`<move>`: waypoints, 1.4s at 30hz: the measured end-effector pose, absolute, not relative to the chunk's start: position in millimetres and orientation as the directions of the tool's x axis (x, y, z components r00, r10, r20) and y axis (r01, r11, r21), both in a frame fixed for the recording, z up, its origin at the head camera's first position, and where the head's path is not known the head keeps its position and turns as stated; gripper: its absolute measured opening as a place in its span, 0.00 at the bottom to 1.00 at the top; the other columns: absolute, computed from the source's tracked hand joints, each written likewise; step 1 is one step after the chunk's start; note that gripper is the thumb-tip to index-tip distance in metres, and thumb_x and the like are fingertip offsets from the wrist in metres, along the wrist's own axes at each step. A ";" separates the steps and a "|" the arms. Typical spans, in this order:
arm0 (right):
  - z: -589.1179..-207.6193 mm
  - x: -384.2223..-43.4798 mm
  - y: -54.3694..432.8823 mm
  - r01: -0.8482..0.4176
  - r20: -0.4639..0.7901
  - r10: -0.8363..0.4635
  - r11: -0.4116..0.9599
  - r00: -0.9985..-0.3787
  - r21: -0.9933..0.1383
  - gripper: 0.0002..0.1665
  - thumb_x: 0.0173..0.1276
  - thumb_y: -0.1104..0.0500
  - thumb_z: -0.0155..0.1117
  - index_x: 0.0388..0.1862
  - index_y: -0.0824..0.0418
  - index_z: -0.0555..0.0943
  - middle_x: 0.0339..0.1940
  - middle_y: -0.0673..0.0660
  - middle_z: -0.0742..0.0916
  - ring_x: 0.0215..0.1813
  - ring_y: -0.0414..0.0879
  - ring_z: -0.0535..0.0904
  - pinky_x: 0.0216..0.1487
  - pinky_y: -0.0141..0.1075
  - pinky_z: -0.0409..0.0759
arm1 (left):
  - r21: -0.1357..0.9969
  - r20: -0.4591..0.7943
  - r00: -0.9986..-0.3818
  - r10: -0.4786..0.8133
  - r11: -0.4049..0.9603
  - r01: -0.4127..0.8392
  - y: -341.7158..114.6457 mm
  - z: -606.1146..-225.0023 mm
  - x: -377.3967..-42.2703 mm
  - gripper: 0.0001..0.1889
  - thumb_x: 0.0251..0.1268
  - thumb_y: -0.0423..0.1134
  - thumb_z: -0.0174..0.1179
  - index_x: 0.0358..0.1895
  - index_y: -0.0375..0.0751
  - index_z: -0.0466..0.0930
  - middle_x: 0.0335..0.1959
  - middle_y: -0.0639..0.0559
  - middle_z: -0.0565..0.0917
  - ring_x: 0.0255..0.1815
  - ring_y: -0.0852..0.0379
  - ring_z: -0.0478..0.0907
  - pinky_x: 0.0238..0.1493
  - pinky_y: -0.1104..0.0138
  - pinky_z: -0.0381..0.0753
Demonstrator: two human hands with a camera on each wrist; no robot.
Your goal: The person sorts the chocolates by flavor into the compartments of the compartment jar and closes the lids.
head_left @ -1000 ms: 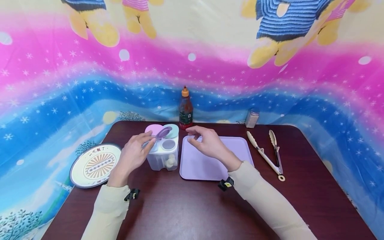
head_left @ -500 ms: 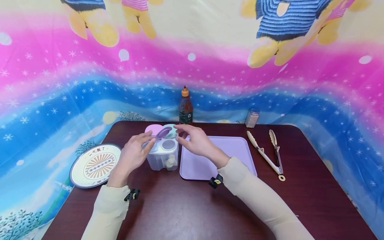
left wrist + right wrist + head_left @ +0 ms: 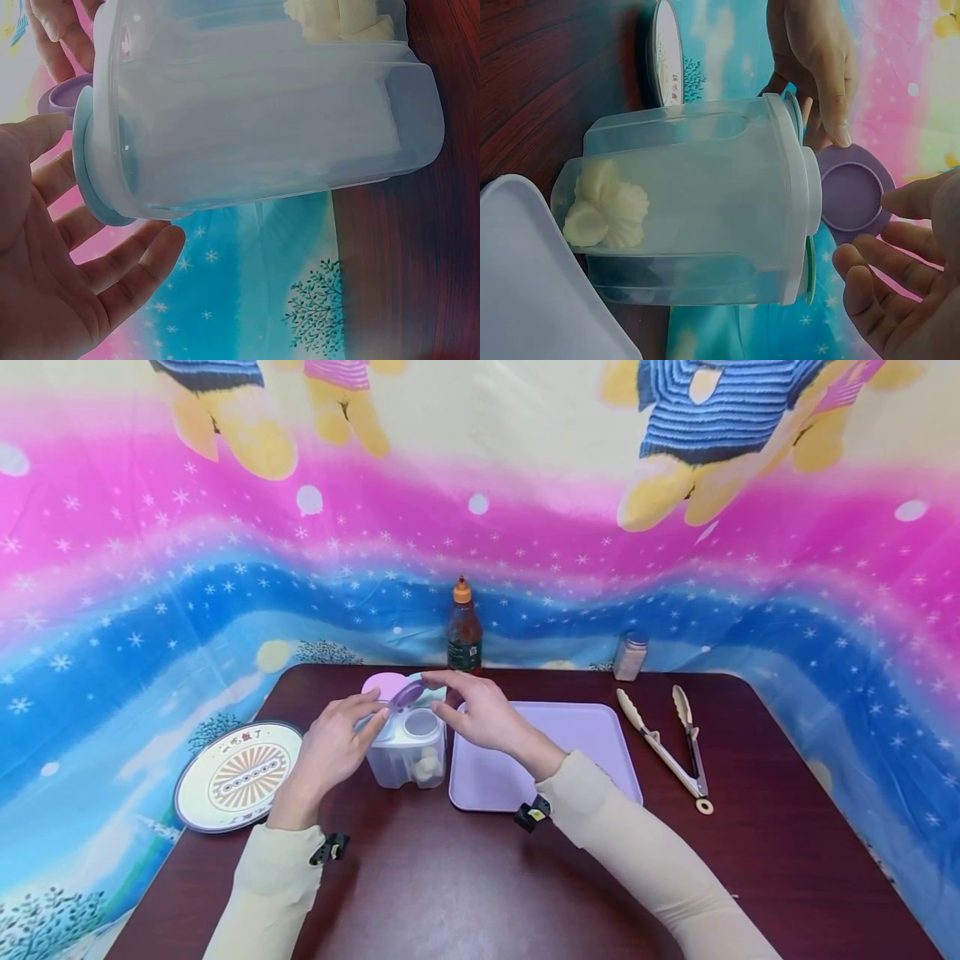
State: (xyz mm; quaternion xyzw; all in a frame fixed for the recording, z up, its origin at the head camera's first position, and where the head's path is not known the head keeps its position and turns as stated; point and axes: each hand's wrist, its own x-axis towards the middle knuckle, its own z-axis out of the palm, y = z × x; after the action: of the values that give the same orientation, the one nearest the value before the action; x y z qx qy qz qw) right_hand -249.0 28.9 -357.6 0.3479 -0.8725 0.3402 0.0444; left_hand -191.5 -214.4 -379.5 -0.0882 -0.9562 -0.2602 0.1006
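A clear food storage container (image 3: 401, 760) with separate compartments stands left of the tray. Pale, ridged dumpling-like pieces (image 3: 611, 210) lie in its front right compartment. That compartment's round opening (image 3: 422, 722) is uncovered, and its purple lid (image 3: 853, 196) stands raised and tilted beside it. My left hand (image 3: 333, 743) is at the container's top left; its thumb touches the lid, while its loosely bent fingers lie along the blue lid's edge (image 3: 94, 172). From the right, my right hand (image 3: 480, 714) reaches the raised lid, thumb tip at its rim and fingers loosely curved.
The purple tray (image 3: 577, 743) is under my right forearm. Metal tongs (image 3: 667, 756) lie spread on the right. A sauce bottle (image 3: 464, 635) and a shaker jar (image 3: 630, 658) stand along the back edge. A patterned plate (image 3: 240, 777) sits at the left edge.
My right hand has moved left from over the tray to the raised purple lid. My left hand and the container have stayed in place.
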 end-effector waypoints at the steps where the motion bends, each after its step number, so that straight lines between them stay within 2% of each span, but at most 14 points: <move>1: -357.6 -249.0 28.7 -0.637 0.315 -0.576 0.527 -0.754 -0.563 0.27 0.72 0.52 0.63 0.70 0.47 0.75 0.45 0.50 0.87 0.42 0.40 0.82 0.34 0.32 0.79 | 0.480 0.238 -0.964 0.117 0.849 0.221 -214.4 -379.2 -191.2 0.27 0.78 0.57 0.47 0.62 0.41 0.80 0.73 0.46 0.72 0.73 0.39 0.65 0.69 0.41 0.68; 9: -360.3 -246.9 31.5 -0.603 0.314 -0.539 0.522 -0.781 -0.604 0.20 0.73 0.52 0.63 0.62 0.49 0.80 0.47 0.50 0.88 0.47 0.43 0.85 0.41 0.36 0.81 | 0.483 0.212 -0.971 0.114 0.851 0.206 -215.3 -379.0 -191.1 0.33 0.76 0.66 0.42 0.63 0.45 0.80 0.75 0.49 0.70 0.76 0.39 0.62 0.70 0.39 0.65; 14: -364.7 -243.8 34.7 -0.566 0.297 -0.515 0.510 -0.804 -0.648 0.17 0.73 0.51 0.63 0.59 0.50 0.81 0.51 0.49 0.88 0.49 0.42 0.85 0.44 0.36 0.83 | 0.496 0.209 -0.972 0.104 0.845 0.197 -214.7 -379.0 -190.8 0.33 0.76 0.65 0.40 0.64 0.44 0.80 0.75 0.50 0.70 0.77 0.40 0.61 0.71 0.39 0.63; 21: -374.7 -242.5 37.0 -0.542 0.311 -0.473 0.503 -0.825 -0.673 0.15 0.72 0.49 0.63 0.54 0.49 0.83 0.45 0.47 0.90 0.44 0.38 0.85 0.43 0.34 0.83 | 0.501 0.207 -0.973 0.103 0.843 0.195 -214.7 -379.2 -191.3 0.32 0.77 0.64 0.41 0.63 0.45 0.80 0.75 0.50 0.70 0.77 0.40 0.61 0.71 0.39 0.63; 28: -386.5 -240.6 38.6 -0.509 0.287 -0.452 0.509 -0.844 -0.694 0.16 0.72 0.46 0.63 0.55 0.48 0.84 0.46 0.46 0.90 0.45 0.38 0.85 0.46 0.35 0.84 | 0.494 0.215 -0.971 0.105 0.846 0.200 -214.7 -379.7 -191.6 0.32 0.76 0.64 0.41 0.63 0.44 0.81 0.75 0.49 0.70 0.76 0.40 0.62 0.70 0.40 0.64; 32: -390.5 -238.4 37.0 -0.513 0.292 -0.456 0.499 -0.841 -0.699 0.18 0.72 0.44 0.63 0.56 0.47 0.83 0.47 0.46 0.90 0.48 0.42 0.86 0.46 0.39 0.85 | 0.493 0.222 -0.969 0.105 0.845 0.205 -214.4 -379.2 -191.0 0.32 0.76 0.64 0.42 0.62 0.44 0.81 0.74 0.49 0.71 0.76 0.40 0.62 0.70 0.40 0.65; 38: -393.9 -236.8 31.9 -0.544 0.335 -0.452 0.492 -0.827 -0.679 0.21 0.69 0.42 0.66 0.56 0.48 0.83 0.39 0.47 0.89 0.50 0.51 0.85 0.49 0.43 0.83 | 0.494 0.226 -0.969 0.105 0.845 0.206 -214.2 -378.8 -190.5 0.31 0.77 0.63 0.43 0.62 0.44 0.81 0.74 0.49 0.71 0.76 0.40 0.63 0.69 0.40 0.66; 42: -395.0 -236.0 29.8 -0.547 0.345 -0.436 0.533 -0.832 -0.646 0.21 0.67 0.43 0.69 0.55 0.48 0.84 0.37 0.47 0.88 0.46 0.45 0.83 0.50 0.42 0.82 | 0.492 0.221 -0.970 0.106 0.847 0.204 -214.5 -378.8 -191.2 0.30 0.77 0.62 0.43 0.62 0.44 0.81 0.74 0.49 0.71 0.76 0.41 0.63 0.70 0.40 0.66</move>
State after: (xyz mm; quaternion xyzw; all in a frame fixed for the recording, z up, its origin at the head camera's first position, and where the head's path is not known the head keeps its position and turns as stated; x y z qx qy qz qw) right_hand -236.0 29.8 -395.0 0.2815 -0.8726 0.3928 0.0708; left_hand -191.2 -214.5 -378.8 -0.0810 -0.9563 -0.2649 0.0932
